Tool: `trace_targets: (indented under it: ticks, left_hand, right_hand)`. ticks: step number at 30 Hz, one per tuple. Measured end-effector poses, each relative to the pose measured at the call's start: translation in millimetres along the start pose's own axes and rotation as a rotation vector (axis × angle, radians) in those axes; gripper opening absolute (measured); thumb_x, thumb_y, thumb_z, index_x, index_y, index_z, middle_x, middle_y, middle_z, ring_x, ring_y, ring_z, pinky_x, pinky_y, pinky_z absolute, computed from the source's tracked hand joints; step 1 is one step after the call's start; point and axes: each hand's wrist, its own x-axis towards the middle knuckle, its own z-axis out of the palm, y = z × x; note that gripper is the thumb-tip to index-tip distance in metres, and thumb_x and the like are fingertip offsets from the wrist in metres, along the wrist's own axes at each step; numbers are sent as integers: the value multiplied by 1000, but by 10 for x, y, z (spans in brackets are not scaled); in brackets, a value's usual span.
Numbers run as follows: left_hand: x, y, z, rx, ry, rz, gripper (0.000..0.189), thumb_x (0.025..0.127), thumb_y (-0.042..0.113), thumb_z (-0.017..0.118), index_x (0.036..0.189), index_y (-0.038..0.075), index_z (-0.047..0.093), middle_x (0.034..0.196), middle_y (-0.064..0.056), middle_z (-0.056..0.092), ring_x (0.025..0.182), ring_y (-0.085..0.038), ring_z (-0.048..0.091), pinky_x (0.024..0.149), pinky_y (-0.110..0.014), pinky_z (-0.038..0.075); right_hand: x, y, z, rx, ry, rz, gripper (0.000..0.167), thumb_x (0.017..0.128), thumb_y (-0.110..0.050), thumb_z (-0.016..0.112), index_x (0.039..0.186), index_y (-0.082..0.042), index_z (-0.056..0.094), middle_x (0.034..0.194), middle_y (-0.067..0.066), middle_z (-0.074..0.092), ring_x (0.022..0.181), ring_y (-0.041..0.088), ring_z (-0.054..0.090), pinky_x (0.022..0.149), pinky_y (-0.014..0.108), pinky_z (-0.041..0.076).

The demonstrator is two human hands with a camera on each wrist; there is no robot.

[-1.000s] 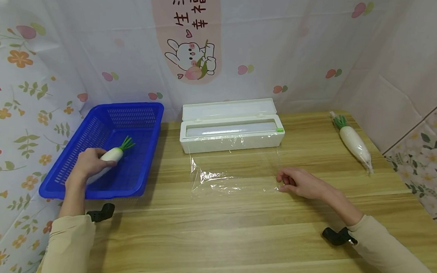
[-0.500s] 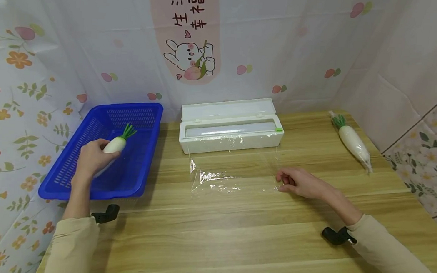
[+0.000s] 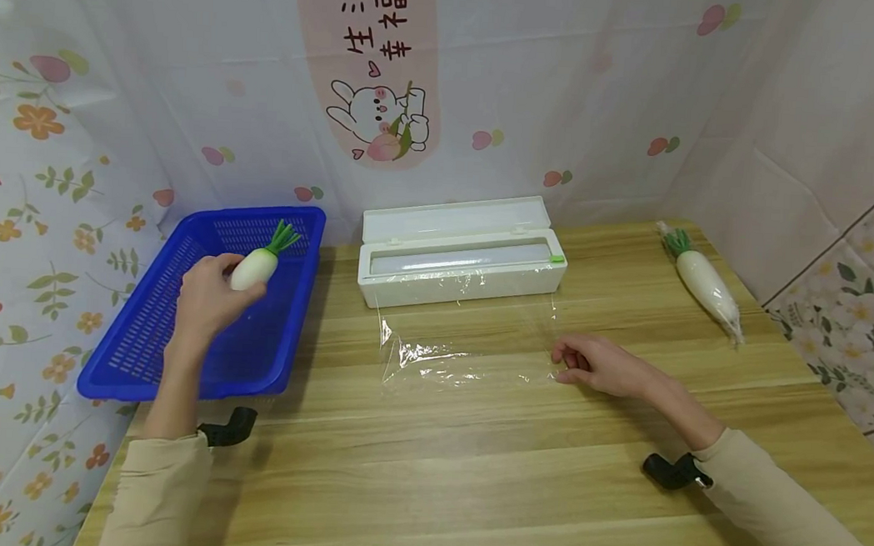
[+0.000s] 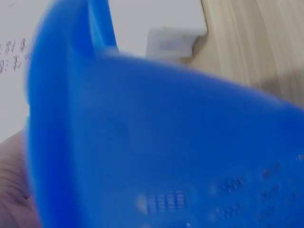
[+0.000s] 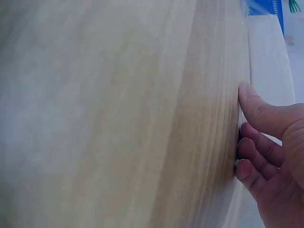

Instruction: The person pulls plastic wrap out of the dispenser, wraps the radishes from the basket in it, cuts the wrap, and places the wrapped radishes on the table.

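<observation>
My left hand (image 3: 208, 297) grips a white radish (image 3: 255, 270) with a green leafy top, raised over the blue basket (image 3: 303, 298). The radish's lower end is hidden by the hand. In the left wrist view the basket wall (image 4: 180, 118) covers most of the picture, and only a bit of the hand (image 4: 16, 185) shows. My right hand (image 3: 607, 367) pinches the right corner of a sheet of clear plastic wrap (image 3: 439, 365), drawn out from a white dispenser box (image 3: 466, 285). Thumb and curled fingers of the right hand (image 5: 280, 147) appear at the sheet's edge in the right wrist view.
The dispenser's lid (image 3: 455, 217) stands raised at the back, with a green slider (image 3: 556, 259) on the right end. A second radish (image 3: 709, 290), wrapped in film, lies at the far right of the wooden table (image 3: 469, 492). Patterned cloth hangs behind.
My left hand has lifted the radish and carried it up and to the right within the basket's area. The right hand and the plastic wrap have stayed in place.
</observation>
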Motion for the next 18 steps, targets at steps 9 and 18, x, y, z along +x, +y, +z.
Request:
trace_targets:
  ticks: [9, 18]
  left_hand:
    - [-12, 319, 87, -51, 21, 41, 51, 83, 23, 73, 124, -7, 65, 116, -29, 62, 103, -44, 56, 80, -62, 48]
    - [-45, 545, 289, -83, 11, 89, 49, 82, 22, 74, 123, -3, 67, 115, -26, 63, 99, -43, 59, 78, -59, 49]
  right_hand:
    - [2, 10, -1, 4, 6, -11, 16, 92, -17, 76, 98, -12, 61, 76, -9, 50, 69, 4, 47, 60, 24, 44]
    - [-8, 9, 5, 7, 5, -6, 17, 92, -17, 76, 99, -11, 61, 76, -9, 50, 67, 4, 46, 60, 24, 43]
